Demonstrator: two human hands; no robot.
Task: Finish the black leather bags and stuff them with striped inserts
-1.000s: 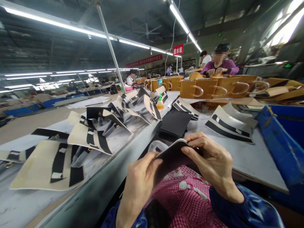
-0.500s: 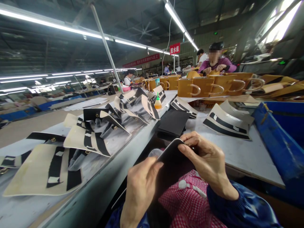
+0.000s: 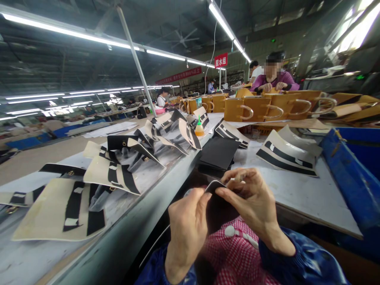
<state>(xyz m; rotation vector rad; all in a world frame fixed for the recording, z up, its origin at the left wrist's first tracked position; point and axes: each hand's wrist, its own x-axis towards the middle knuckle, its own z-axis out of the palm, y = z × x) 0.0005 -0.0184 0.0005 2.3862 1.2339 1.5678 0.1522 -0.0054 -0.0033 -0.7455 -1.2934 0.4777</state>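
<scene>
Over my lap I hold a black leather panel [image 3: 218,208] between both hands. My left hand [image 3: 188,229] grips its near left edge, fingers closed against it. My right hand [image 3: 252,202] pinches the panel's top corner, thumb and fingers pressed together on it. A stack of flat black panels [image 3: 219,154] lies on the grey table [image 3: 299,190] just beyond my hands. Cream pieces with black stripes [image 3: 285,152] rest to the right of that stack.
A conveyor belt [image 3: 35,253] on the left carries several cream-and-black striped pieces [image 3: 111,174]. A small glue bottle [image 3: 200,128] stands further back. Tan bags with handles [image 3: 261,109] line the far table, where a person in purple [image 3: 274,81] works. A blue bin [image 3: 353,166] sits at right.
My hands have drawn closer together on the black panel. My left hand slid up along it and my right hand now pinches the top corner.
</scene>
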